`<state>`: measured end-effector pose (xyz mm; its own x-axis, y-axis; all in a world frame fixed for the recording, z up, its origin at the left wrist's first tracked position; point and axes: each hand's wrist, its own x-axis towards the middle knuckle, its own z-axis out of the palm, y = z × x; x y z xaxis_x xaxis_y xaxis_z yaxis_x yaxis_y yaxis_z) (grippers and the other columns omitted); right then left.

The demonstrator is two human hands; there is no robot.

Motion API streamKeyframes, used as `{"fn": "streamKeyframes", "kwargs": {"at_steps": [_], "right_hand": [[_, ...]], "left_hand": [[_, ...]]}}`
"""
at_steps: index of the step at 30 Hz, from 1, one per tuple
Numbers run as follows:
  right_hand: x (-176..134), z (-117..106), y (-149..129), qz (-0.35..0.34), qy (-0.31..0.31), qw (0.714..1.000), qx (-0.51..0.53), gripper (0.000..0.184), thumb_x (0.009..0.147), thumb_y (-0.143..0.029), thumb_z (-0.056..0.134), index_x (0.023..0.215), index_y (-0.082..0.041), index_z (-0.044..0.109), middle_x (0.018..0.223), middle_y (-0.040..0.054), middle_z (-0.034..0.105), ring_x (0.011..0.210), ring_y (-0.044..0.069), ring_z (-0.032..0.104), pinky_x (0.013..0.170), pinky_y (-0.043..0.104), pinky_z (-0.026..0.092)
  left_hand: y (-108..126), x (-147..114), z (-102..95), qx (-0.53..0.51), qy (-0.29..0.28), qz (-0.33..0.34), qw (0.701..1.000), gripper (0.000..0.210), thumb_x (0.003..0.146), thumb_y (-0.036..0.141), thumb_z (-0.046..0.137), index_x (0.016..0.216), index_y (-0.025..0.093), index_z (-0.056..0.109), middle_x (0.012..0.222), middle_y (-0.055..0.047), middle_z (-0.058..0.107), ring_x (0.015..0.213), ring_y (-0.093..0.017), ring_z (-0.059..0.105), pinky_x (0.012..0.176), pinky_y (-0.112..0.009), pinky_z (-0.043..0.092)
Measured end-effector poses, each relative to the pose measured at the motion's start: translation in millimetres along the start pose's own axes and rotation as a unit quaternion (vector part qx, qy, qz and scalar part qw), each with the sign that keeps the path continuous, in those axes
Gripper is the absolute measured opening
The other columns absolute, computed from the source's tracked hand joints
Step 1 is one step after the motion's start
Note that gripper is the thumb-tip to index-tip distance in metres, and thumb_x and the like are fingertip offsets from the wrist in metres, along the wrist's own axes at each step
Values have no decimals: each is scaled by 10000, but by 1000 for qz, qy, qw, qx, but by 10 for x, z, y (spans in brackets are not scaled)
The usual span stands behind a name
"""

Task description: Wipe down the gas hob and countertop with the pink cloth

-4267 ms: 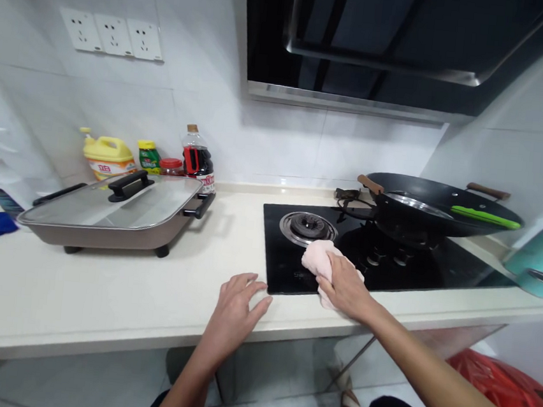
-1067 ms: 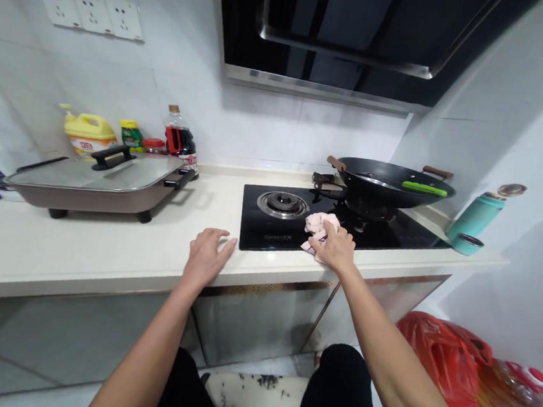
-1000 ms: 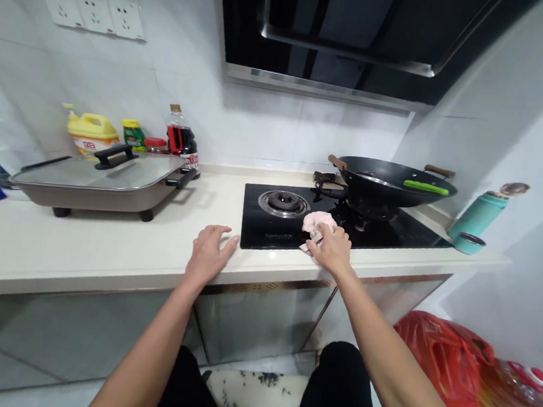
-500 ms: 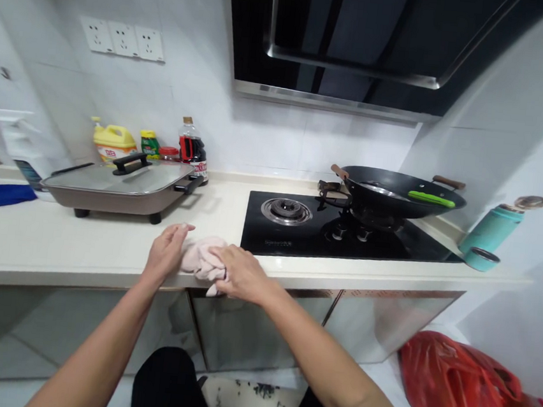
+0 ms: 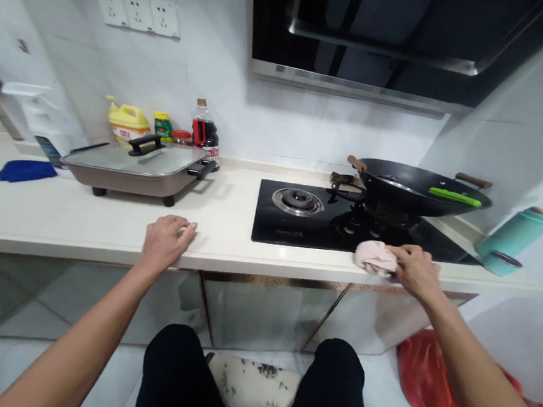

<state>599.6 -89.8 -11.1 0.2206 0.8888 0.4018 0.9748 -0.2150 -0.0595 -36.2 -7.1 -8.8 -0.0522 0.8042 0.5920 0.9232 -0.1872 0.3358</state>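
A crumpled pale pink cloth (image 5: 375, 258) lies at the front edge of the worktop, just in front of the black gas hob (image 5: 307, 231). The fingers of my right hand (image 5: 416, 268) press on its right side and grip it. Farther left, my left hand (image 5: 167, 239) rests near the counter edge with nothing in it, thumb apart from the loosely bent fingers. Behind that hand stands a brown electric pan (image 5: 124, 182) with a glass lid. A black wok (image 5: 398, 189) sits on the right burner, with a bright green handle lying across it.
Bottles, among them a yellow jug (image 5: 129, 122) and a dark sauce bottle (image 5: 206, 134), stand behind the pan. On the left are a white spray bottle (image 5: 39, 120) and a blue cloth (image 5: 25, 170). A turquoise flask (image 5: 516, 233) stands far right; a red bag (image 5: 427, 385) lies below.
My right hand has moved right along the counter edge with the cloth, from left of the hob to its right front. My left hand stays near the same spot, now lowered onto the counter.
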Motion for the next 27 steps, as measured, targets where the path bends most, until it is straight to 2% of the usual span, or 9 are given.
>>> {"fn": "streamKeyframes", "kwargs": {"at_steps": [3,5,7,10,13,20,23,25,27], "right_hand": [[9,26,172,16,-7,999,-26,519,918,-336,484,1391,-286,691,1337,189,625,1107,420,565,859,562,482],[-24,57,53,-13,1,999,-32,526,911,-389,498,1388,-260,678,1306,195,638,1088,426,577,849,560,493],[-62,79,-228,-74,1,997,-20,523,899,-420,529,1371,-245,670,1267,188,653,1052,398,590,858,527,495],[-101,64,-890,-177,-14,984,24,484,878,-405,583,1328,-245,667,1171,149,669,1009,338,598,876,444,482],[-138,-4,-1751,-265,-31,961,73,409,903,-389,594,1277,-235,656,1083,107,656,984,290,602,858,371,458],[-339,-193,-3742,-367,-44,921,122,247,999,-377,581,1198,-231,606,1106,101,662,975,265,625,766,323,422],[-400,-231,-4236,-407,-55,901,143,274,997,-367,593,1231,-223,597,1153,112,669,995,279,643,779,342,439],[-381,-235,-4361,-434,-74,883,165,299,989,-362,602,1260,-237,600,1172,100,680,1013,273,650,792,337,441],[-290,-229,-4336,-455,-104,862,197,310,976,-349,609,1273,-261,610,1171,69,702,1032,251,655,808,317,437]], "left_hand": [[91,-14,-10,-19,12,-12,1000,400,934,553,508,926,244,761,1148,-108,772,1181,-320,633,1065,-469,441],[131,-14,-28,-33,22,-18,999,374,939,530,522,928,244,763,1152,-97,775,1175,-301,639,1069,-456,438],[156,-15,-50,-44,30,-24,998,359,948,508,524,935,243,766,1176,-91,771,1175,-290,640,1063,-452,438],[180,-25,-77,-49,33,-30,998,341,965,486,527,951,244,766,1192,-88,766,1173,-284,641,1045,-447,441],[191,-55,-97,-53,32,-18,998,330,980,463,527,953,236,764,1162,-95,769,1162,-280,646,1038,-443,440],[164,-154,-123,-71,81,-9,994,276,995,396,504,923,232,713,1074,-96,762,1103,-268,645,1022,-440,436],[169,-134,-142,-111,108,-18,988,295,1008,372,448,918,231,691,1042,-97,747,1086,-258,640,1043,-445,447],[161,-195,-169,-143,136,-35,980,328,1015,360,395,968,223,689,1074,-114,724,1129,-258,627,1075,-454,461],[120,-451,-212,-158,163,-53,972,355,1011,365,383,1098,209,690,1223,-145,680,1259,-274,582,1134,-484,452]]}}
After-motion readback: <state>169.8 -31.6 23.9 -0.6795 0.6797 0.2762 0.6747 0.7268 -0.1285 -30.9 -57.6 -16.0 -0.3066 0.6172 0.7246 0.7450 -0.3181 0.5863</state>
